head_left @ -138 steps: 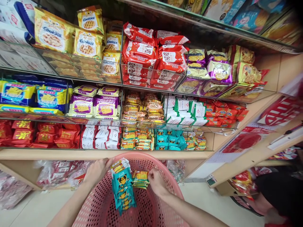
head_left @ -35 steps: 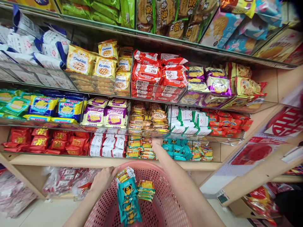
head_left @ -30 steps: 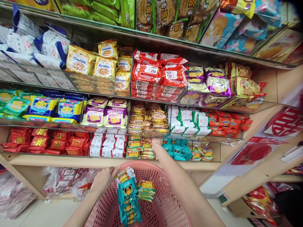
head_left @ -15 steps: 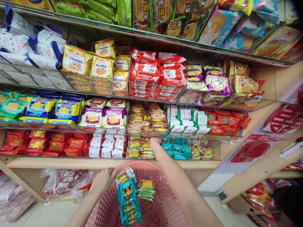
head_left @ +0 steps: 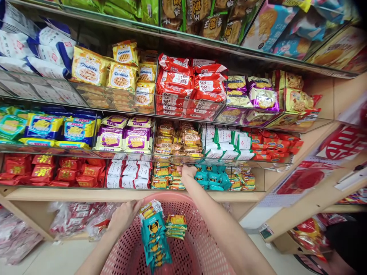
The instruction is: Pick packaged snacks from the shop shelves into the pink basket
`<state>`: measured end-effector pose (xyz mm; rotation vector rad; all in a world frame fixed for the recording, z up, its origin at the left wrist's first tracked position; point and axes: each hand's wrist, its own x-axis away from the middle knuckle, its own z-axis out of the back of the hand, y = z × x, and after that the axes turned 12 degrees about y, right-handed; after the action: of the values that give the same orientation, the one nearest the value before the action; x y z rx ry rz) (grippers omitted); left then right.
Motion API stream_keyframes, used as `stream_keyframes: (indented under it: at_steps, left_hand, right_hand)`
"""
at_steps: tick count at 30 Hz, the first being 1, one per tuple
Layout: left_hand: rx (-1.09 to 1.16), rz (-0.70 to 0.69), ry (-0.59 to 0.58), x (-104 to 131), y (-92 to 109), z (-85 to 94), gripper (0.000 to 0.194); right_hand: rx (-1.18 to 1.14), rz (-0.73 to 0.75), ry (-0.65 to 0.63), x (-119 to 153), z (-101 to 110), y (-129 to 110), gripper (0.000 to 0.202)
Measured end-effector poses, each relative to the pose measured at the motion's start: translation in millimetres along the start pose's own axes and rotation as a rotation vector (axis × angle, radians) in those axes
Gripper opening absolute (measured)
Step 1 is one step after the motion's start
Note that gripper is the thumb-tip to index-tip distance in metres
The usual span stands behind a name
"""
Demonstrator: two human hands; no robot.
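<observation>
My left hand (head_left: 125, 216) is closed over the left rim of a pink perforated plastic basket (head_left: 197, 225). In the basket lies a column of teal snack packets (head_left: 156, 240), with a white-and-yellow packet (head_left: 151, 208) at its top end. A small stack of orange-and-green packets (head_left: 176, 226) rests to the right of it. My right hand (head_left: 187, 172) reaches over the basket into the lowest shelf, fingers curled at the orange-and-yellow packets (head_left: 162, 172). Whatever is between those fingers is hidden. Teal packets (head_left: 213, 177) on the shelf sit just right of this hand.
Glass-fronted shelves (head_left: 114, 153) hold red packets (head_left: 70, 170), white packets (head_left: 130, 172), brown packets (head_left: 190, 139) and cookie packs (head_left: 90, 67). The shelf's glass edge runs just above my right hand. Bagged goods (head_left: 78, 219) lie below. Someone's dark clothing (head_left: 348, 240) shows at lower right.
My right hand has shifted slightly and more of its curled fingers shows at the orange-and-yellow packets. My left hand stays on the basket rim. The view has moved a little.
</observation>
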<state>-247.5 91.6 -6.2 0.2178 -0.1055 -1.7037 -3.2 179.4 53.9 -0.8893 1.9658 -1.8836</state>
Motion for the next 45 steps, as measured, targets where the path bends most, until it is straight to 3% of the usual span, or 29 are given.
stream_keyframes:
  at_steps: [4,13,24,28,32,36,41,45]
  left_hand:
    - [0.005,0.019,-0.004,-1,1,-0.4,0.045]
    - [-0.015,-0.079,-0.037,-3,-3,-7.6,0.042]
    - [0.016,-0.011,0.014,-3,-3,-7.8,0.053]
    - [0.002,0.022,0.015,-2,0,-3.3,0.048]
    - [0.008,0.039,0.015,-3,0,-4.3,0.055]
    - [0.018,0.033,0.022,-4,0,-7.4,0.061]
    - [-0.013,0.005,0.014,-3,2,-6.3,0.057]
    - [-0.031,0.002,0.014,-4,2,-7.8,0.054]
  right_hand:
    - [-0.047,-0.092,0.012,11,10,-8,0.008]
    - [-0.048,-0.149,-0.132,25,34,-15,0.007]
    - [-0.115,-0.139,-0.134,26,35,-13,0.008]
    - [-0.17,-0.171,-0.132,30,41,-17,0.009]
    - [-0.197,-0.194,-0.135,38,63,-24,0.008]
    - [-0.231,-0.201,-0.14,57,100,-21,0.012]
    - [-0.167,-0.253,-0.249,91,149,8,0.034]
    - [-0.069,-0.396,-0.244,106,167,33,0.032]
